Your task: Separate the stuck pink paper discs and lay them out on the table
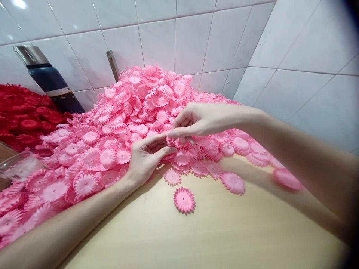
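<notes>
My left hand [146, 157] is at the front of a large heap of pink fringed flower discs [151, 93], its fingers and thumb closed around the edge of a pink flower piece [169, 141]. From the right, my right hand [193, 121] meets it there, thumb and fingers pinched close to the same piece. Much of that piece is hidden by the fingers, so I cannot make out whether it is one disc or more. On the table just below lies a single pink disc [184, 200] with a small dark centre hole, and a paler disc [172, 176] sits above it.
A pile of red flower discs [28, 116] stands at the far left, beside a dark blue bottle [53, 80] that leans in view. At the left edge is a clear plastic container [21, 166]. White wall tiles [193, 37] rise behind the heap on the pale wooden table [213, 231].
</notes>
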